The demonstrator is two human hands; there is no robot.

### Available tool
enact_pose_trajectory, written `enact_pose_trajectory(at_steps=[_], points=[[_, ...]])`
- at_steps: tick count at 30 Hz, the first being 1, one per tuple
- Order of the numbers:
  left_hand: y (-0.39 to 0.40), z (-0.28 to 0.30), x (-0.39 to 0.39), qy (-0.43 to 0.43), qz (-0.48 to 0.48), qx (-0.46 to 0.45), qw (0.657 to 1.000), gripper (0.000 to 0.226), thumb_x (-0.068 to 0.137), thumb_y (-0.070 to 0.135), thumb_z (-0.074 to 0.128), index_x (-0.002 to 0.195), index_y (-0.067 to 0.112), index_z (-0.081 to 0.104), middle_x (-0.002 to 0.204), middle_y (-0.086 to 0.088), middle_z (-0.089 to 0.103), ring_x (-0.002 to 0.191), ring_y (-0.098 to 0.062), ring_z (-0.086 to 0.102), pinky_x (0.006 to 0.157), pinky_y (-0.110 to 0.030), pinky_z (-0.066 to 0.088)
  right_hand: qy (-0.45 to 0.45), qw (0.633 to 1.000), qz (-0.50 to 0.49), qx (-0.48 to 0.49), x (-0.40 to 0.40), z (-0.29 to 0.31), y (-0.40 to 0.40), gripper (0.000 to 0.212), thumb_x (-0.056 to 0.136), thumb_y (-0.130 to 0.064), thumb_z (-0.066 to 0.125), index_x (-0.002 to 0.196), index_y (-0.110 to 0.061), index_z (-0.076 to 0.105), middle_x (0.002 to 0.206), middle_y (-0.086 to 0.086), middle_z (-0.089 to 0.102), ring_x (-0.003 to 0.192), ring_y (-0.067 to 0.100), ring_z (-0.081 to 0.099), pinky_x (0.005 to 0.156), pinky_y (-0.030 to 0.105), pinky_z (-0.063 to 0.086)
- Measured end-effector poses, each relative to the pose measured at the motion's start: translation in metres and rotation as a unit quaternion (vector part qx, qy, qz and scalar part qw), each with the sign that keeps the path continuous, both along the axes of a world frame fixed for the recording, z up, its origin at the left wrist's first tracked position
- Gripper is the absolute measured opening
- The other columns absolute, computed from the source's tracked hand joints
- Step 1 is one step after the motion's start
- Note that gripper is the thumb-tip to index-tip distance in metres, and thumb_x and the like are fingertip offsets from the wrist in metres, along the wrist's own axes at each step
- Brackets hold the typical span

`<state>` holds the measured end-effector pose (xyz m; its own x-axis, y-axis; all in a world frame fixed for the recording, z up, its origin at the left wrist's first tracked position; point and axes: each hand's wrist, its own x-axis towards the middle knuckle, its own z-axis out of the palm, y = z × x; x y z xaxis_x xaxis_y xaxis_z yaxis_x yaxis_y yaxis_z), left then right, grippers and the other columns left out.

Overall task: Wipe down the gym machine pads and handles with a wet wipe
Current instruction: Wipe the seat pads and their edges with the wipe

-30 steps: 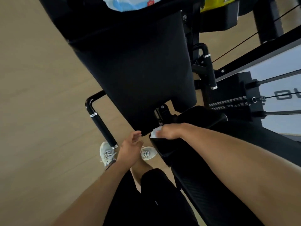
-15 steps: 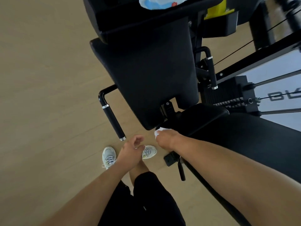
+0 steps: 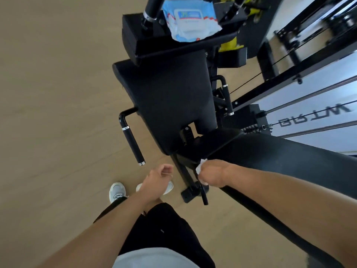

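Observation:
My right hand grips a crumpled white wet wipe at the near corner of the black seat pad. The large black back pad stands beyond it. My left hand hangs loosely curled and holds nothing, just below the tip of the left black handle. The right black handle sits behind the back pad. A blue and white pack of wet wipes lies on the upper black pad.
Cables and the weight stack frame run along the right. A black frame foot with a lever stands on the wooden floor under my right hand. My feet in pale sneakers stand close to it.
The view has pulled back and up, so the upper pad and wipe pack show. My right hand with the wipe slid off the seat's front edge toward its corner. My left hand stays loose.

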<state>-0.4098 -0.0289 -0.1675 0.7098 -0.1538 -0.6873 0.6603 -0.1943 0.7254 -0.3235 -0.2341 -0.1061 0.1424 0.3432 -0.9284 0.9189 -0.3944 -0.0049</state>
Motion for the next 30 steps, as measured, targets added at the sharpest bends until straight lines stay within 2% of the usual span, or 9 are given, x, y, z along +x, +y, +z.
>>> enact_pose_trajectory(at_steps=[3, 6, 10, 13, 15, 18, 21, 27, 30], points=[[-0.005, 0.013, 0.002, -0.019, -0.031, -0.015, 0.999, 0.029, 0.098, 0.013, 0.059, 0.103, 0.041, 0.061, 0.109, 0.018, 0.068, 0.106, -0.002, 0.064, 0.099, -0.026, 0.049, 0.003, 1.000, -0.016, 0.014, -0.015, 0.026, -0.011, 0.016, 0.093, 0.002, 0.056, 0.081, -0.008, 0.061, 0.106, 0.016, 0.067, 0.097, 0.031, 0.063, 0.085, 0.035, 0.052], [-0.010, 0.022, 0.005, -0.026, -0.050, -0.023, 0.998, 0.030, 0.098, 0.011, 0.059, 0.100, 0.040, 0.061, 0.106, 0.018, 0.068, 0.105, -0.004, 0.064, 0.101, -0.031, 0.050, -0.021, 0.999, -0.047, 0.011, -0.039, 0.052, -0.028, 0.019, 0.095, 0.002, 0.049, 0.098, 0.001, 0.068, 0.121, 0.027, 0.062, 0.103, 0.037, 0.064, 0.086, 0.046, 0.057], [-0.019, 0.038, 0.005, -0.040, -0.089, -0.029, 0.995, 0.023, 0.100, 0.013, 0.055, 0.111, 0.031, 0.064, 0.108, 0.017, 0.068, 0.103, 0.001, 0.061, 0.076, -0.011, 0.042, -0.021, 0.999, -0.032, -0.037, -0.071, 0.084, -0.048, 0.036, 0.099, -0.006, 0.040, 0.120, 0.007, 0.065, 0.132, 0.025, 0.056, 0.099, 0.034, 0.063, 0.087, 0.040, 0.056], [-0.034, 0.041, 0.001, -0.039, -0.105, -0.039, 0.993, 0.023, 0.098, 0.013, 0.059, 0.106, 0.034, 0.065, 0.108, 0.016, 0.069, 0.106, -0.005, 0.064, 0.088, -0.022, 0.049, -0.055, 0.997, 0.049, -0.034, -0.089, 0.100, -0.060, 0.035, 0.103, -0.022, 0.045, 0.116, -0.010, 0.075, 0.147, 0.011, 0.054, 0.148, 0.032, 0.033, 0.125, 0.042, 0.022], [-0.043, 0.045, -0.003, -0.030, -0.111, -0.051, 0.992, 0.025, 0.097, 0.011, 0.060, 0.104, 0.034, 0.064, 0.110, 0.014, 0.069, 0.109, -0.007, 0.064, 0.094, -0.023, 0.048, -0.092, 0.992, 0.076, -0.041, -0.093, 0.104, -0.062, 0.040, 0.105, -0.027, 0.041, 0.131, -0.012, 0.067, 0.162, 0.010, 0.037, 0.157, 0.027, 0.008, 0.128, 0.043, 0.007], [-0.054, 0.046, -0.004, -0.048, -0.113, -0.059, 0.991, 0.025, 0.097, 0.008, 0.059, 0.111, 0.029, 0.065, 0.112, 0.013, 0.068, 0.107, -0.004, 0.063, 0.085, -0.009, 0.045, -0.130, 0.990, -0.053, -0.030, -0.089, 0.098, -0.049, 0.051, 0.108, -0.024, 0.031, 0.155, -0.008, 0.039, 0.170, 0.010, 0.013, 0.158, 0.026, -0.003, 0.128, 0.043, 0.005], [-0.058, 0.048, -0.001, -0.047, -0.112, -0.064, 0.991, 0.027, 0.097, 0.008, 0.058, 0.114, 0.029, 0.064, 0.114, 0.015, 0.067, 0.108, -0.001, 0.061, 0.095, -0.017, 0.047, -0.140, 0.977, -0.159, -0.002, -0.081, 0.080, -0.040, 0.055, 0.111, -0.031, 0.024, 0.162, -0.011, 0.018, 0.172, 0.006, -0.004, 0.158, 0.026, -0.007, 0.128, 0.044, 0.010], [-0.058, 0.043, 0.010, -0.057, -0.124, -0.046, 0.990, 0.031, 0.096, 0.010, 0.056, 0.117, 0.031, 0.064, 0.118, 0.017, 0.065, 0.114, -0.004, 0.060, 0.104, -0.030, 0.047, -0.094, 0.955, -0.281, 0.018, -0.049, 0.064, -0.043, 0.052, 0.109, -0.041, 0.030, 0.158, -0.025, 0.029, 0.169, 0.005, 0.011, 0.156, 0.030, 0.010, 0.120, 0.056, 0.028], [-0.065, 0.041, 0.013, -0.060, -0.123, -0.050, 0.989, 0.034, 0.095, 0.008, 0.055, 0.116, 0.032, 0.063, 0.120, 0.015, 0.065, 0.115, -0.005, 0.060, 0.107, -0.035, 0.047, -0.114, 0.920, -0.374, 0.032, -0.030, 0.063, -0.048, 0.059, 0.108, -0.046, 0.033, 0.160, -0.020, 0.022, 0.167, 0.003, 0.019, 0.154, 0.026, 0.020, 0.121, 0.051, 0.028]])
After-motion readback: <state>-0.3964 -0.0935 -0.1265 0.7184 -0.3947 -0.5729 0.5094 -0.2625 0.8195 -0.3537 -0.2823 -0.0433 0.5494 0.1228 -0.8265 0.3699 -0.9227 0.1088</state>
